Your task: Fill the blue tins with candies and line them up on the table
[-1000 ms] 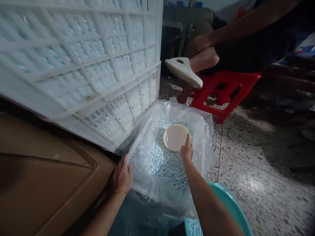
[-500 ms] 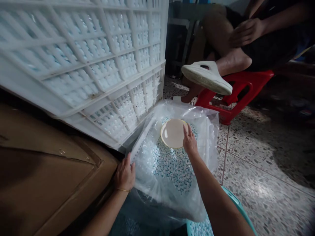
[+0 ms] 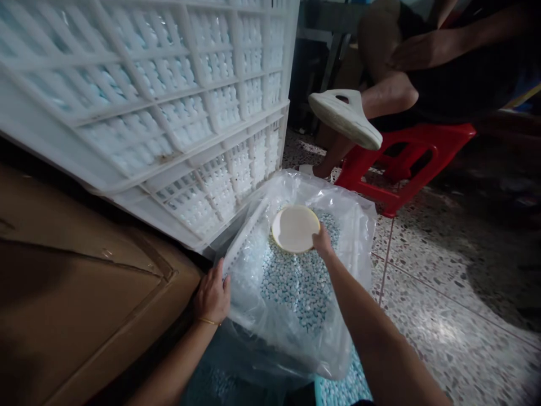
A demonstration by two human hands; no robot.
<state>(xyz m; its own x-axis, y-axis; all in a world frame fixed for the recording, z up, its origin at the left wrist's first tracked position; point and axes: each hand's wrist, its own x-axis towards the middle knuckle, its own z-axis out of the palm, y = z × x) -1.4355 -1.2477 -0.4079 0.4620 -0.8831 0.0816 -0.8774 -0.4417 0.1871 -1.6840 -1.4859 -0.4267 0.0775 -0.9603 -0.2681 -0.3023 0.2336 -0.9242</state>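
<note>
A shallow round bowl with a pale inside and yellowish rim lies tilted on a mass of small pale-blue and white pellets. My right hand is closed on the bowl's right rim; its fingertips are partly hidden. The pellets fill a white crate lined with a clear plastic bag, whose edges fold outward over the sides. At the crate's left edge, my left hand grips the lined rim, fingers over it and thumb on the inner side.
Tall stacked white slatted crates full of similar pieces rise at the left, above a cardboard box. A turquoise tub of pellets stands below. On the right, a person in white slippers sits on a red stool.
My right hand has gone from open fingers over the bowl's edge to a grip on its rim. The bowl has shifted slightly left. My left hand stays at the crate's edge.
</note>
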